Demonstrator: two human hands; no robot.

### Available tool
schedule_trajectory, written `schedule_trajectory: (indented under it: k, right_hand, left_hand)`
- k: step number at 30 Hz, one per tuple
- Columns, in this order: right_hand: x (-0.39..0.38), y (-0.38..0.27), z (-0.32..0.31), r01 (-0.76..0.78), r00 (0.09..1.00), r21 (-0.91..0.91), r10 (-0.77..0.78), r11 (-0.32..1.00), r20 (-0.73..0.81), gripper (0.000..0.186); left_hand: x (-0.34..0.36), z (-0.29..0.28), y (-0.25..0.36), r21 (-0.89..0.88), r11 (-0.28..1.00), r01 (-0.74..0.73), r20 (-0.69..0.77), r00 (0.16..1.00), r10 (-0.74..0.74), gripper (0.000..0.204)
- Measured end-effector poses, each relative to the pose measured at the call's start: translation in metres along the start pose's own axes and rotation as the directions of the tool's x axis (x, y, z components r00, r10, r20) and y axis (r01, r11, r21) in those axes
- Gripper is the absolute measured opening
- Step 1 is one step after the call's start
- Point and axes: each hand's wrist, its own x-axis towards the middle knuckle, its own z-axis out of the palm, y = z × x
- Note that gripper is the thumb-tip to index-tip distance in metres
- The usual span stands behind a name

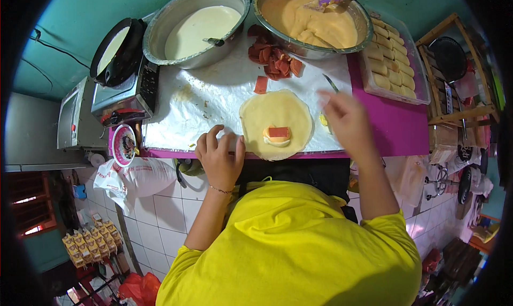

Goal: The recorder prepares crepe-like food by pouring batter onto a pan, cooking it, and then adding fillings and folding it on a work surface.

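Observation:
A thin round crepe (pixel 275 116) lies flat on the foil-like sheet in front of me. Near its close edge sits a small pile of filling (pixel 277 137), with a pale creamy layer at the bottom and a reddish slice of meat on top. My left hand (pixel 219 155) rests at the table's front edge, left of the crepe, its fingers apart and holding nothing. Smeared by motion, my right hand (pixel 346 122) hovers to the right of the crepe. Beside it are a knife (pixel 331 83) and a yellow-white piece of food (pixel 324 123), partly covered by the hand.
Behind the crepe lie reddish slices (pixel 278 64). Large metal bowls hold white batter (pixel 200 33) and orange mixture (pixel 304 20) with a spatula. A pan (pixel 111 55) sits on a stove at left; a plastic box of rolls (pixel 393 60) stands at right. A pink bowl (pixel 124 144) is front left.

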Motion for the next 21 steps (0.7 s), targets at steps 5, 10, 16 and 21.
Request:
schedule_trajectory:
  k: [5,10,16,21]
  right_hand:
    - [-0.045,0.011,0.022,0.104,0.956,-0.233,-0.033,0.967,0.293,0.028]
    - [-0.048,0.019,0.018,-0.012,0.984,-0.289,0.063,0.957,0.167,0.032]
    - [-0.042,0.014,0.043,-0.013,0.985,-0.375,0.077,0.927,0.156,0.026]
    - [-0.029,0.005,0.056,0.007,0.995,-0.205,0.013,0.979,0.095,0.021]
  left_hand:
    - [-0.009,0.001,0.013,-0.007,1.000,0.006,0.068,0.998,-0.005,0.016]
    - [0.007,0.004,0.024,-0.305,0.946,0.107,0.081,0.993,-0.086,0.012]
    - [0.028,0.008,0.037,-0.521,0.854,0.013,0.170,0.981,0.089,0.012]
    - [0.029,0.009,0.037,-0.522,0.851,-0.052,0.252,0.944,0.212,0.024]
